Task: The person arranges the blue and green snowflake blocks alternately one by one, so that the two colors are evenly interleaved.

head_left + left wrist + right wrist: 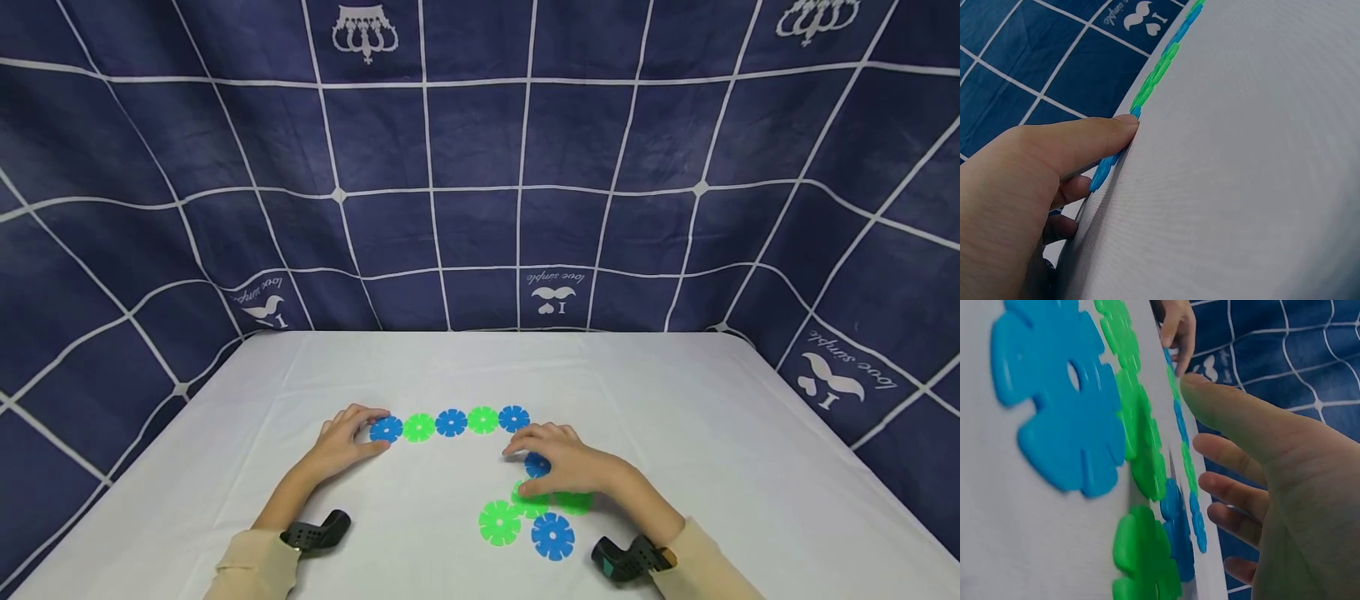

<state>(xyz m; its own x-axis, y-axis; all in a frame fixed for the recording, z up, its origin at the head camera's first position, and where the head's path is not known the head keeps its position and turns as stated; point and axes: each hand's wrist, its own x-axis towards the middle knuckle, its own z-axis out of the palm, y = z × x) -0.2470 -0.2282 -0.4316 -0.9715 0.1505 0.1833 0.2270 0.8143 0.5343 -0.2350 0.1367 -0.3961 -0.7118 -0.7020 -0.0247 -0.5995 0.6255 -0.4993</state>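
In the head view, a row of notched plastic snowflake discs alternates blue and green. My left hand (343,442) pinches the leftmost blue disc (386,430) at the row's end, thumb at its near edge and a fingertip at its far edge. My right hand (573,461) is over the loose discs with spread, slightly bent fingers and nothing between them. Below it, a blue disc (536,465) and a green disc (531,503) show partly. The right wrist view shows a gap between the right hand's thumb (1222,403) and these discs.
A loose green disc (499,522) and a blue disc (552,536) lie nearest me, with another green disc (573,503) partly under the right hand. The row ends at a blue disc (514,418). A white cloth (420,517) covers the table; a navy checked curtain (480,225) surrounds it.
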